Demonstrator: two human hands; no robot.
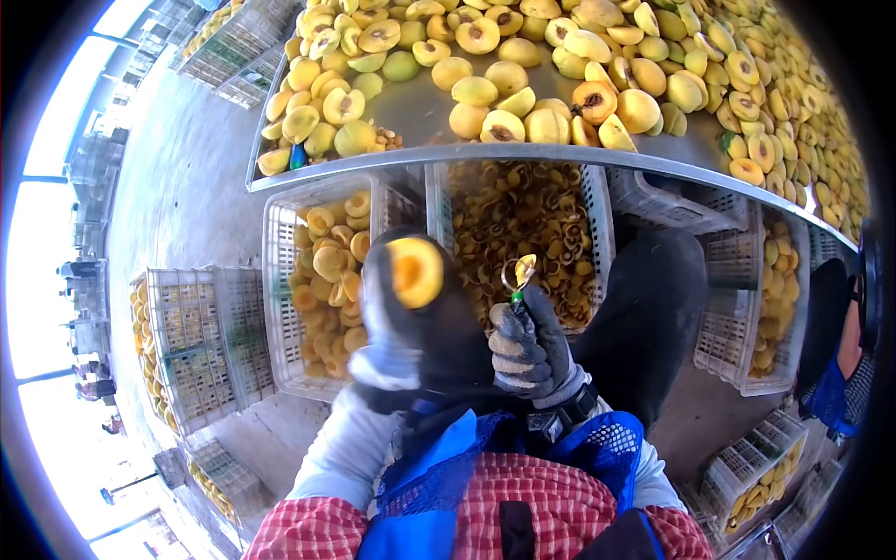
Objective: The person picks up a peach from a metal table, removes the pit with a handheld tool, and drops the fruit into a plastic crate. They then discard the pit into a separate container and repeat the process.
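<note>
Head-camera view: a worker's gloved left hand [411,317] is gripping a halved yellow fruit [415,272], its cut face turned up toward the lens, with the dark glove wrapping around the fruit from below. Just beside it, the gloved right hand [529,350] is closing tightly around a small green-handled tool [516,280], whose metal loop is carrying a bit of fruit flesh at its tip. Both hands are hovering near each other above the person's lap, tool and fruit half apart, not touching.

Below the hands, a blue apron and red checked sleeves are filling the bottom of the frame. Directly under and beyond the hands, white plastic crates are sitting on the concrete floor: one crate [317,280] to the left is holding halved fruit, and a middle crate [527,233] is holding darker pits and scraps. Another crate [775,308] with fruit is standing to the right.

Above them, a metal table [485,154] is stretching across the top of the frame, its edge curving through the picture, piled with whole and halved yellow fruit [560,75]. Further crates [196,345] are standing at far left.
</note>
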